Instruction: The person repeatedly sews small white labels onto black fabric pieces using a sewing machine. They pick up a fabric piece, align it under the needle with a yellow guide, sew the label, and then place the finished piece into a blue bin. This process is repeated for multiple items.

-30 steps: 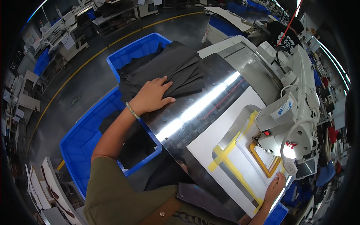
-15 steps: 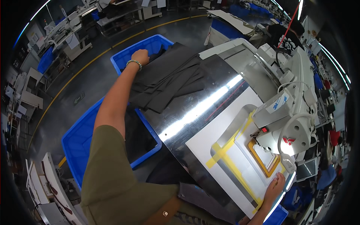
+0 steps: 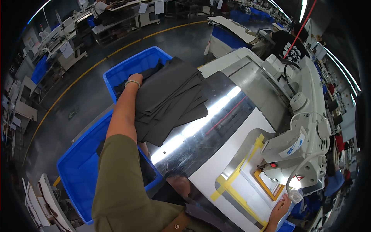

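My left hand, with a beaded bracelet at the wrist, reaches to the near rim of the far blue bin. It is beside a fanned stack of flat black fabric pieces. Its fingers look curled downward, and what they hold is hidden among dark material. My right hand rests by the right edge of a white template edged with yellow tape, fingers loosely bent and apart, with nothing seen in them. Close above it are a yellow-orange rectangular frame and the white sewing machine head.
The stack lies on a shiny metal table. A second blue bin with dark material stands at the table's left side. A red cord hangs at upper right, near a seated person in black. Other workbenches line the far aisle.
The whole view has shifted slightly. My left hand has drawn a little nearer and to the left along the stack's edge. My right hand stays by the template's edge.
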Demonstrator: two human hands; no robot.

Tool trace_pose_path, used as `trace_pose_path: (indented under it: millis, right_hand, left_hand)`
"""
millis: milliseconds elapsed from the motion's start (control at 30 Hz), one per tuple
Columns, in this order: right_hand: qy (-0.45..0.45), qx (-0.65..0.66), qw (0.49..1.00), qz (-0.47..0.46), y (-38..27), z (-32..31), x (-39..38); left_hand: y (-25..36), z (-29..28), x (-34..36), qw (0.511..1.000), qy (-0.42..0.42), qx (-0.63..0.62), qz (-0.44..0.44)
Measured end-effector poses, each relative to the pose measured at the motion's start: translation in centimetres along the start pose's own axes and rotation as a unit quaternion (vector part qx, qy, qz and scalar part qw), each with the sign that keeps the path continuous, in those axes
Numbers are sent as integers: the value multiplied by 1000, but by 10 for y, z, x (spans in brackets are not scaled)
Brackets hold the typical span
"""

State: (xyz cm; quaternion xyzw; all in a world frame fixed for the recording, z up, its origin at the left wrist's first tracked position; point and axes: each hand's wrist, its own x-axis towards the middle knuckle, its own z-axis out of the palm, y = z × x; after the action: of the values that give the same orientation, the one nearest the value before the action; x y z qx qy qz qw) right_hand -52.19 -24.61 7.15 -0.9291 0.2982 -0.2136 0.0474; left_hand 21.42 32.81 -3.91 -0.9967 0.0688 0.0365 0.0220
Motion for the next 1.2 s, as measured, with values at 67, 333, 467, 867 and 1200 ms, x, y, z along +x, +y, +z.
trace_pose_path:
  millis: [67, 333, 467, 867, 1200]
  right_hand:
    - [14, 6, 1000, -16, -1, 0, -1]
    - [5, 8, 1000, -17, -10, 0, 8]
    - [-1, 25, 1000, -2, -24, -6, 11]
    - [-5, 117, 992, -45, -1, -3, 17]
    - [-34, 163, 986, -25, -7, -52, 16]
  left_hand:
    - [3, -19, -12, 998, 56, -26, -12]
    - [59, -160, -141, 947, 279, -87, 134]
    - [87, -154, -237, 910, 298, -51, 284]
    - [108, -154, -246, 954, 110, -126, 249]
    - [113, -162, -201, 941, 165, -83, 284]
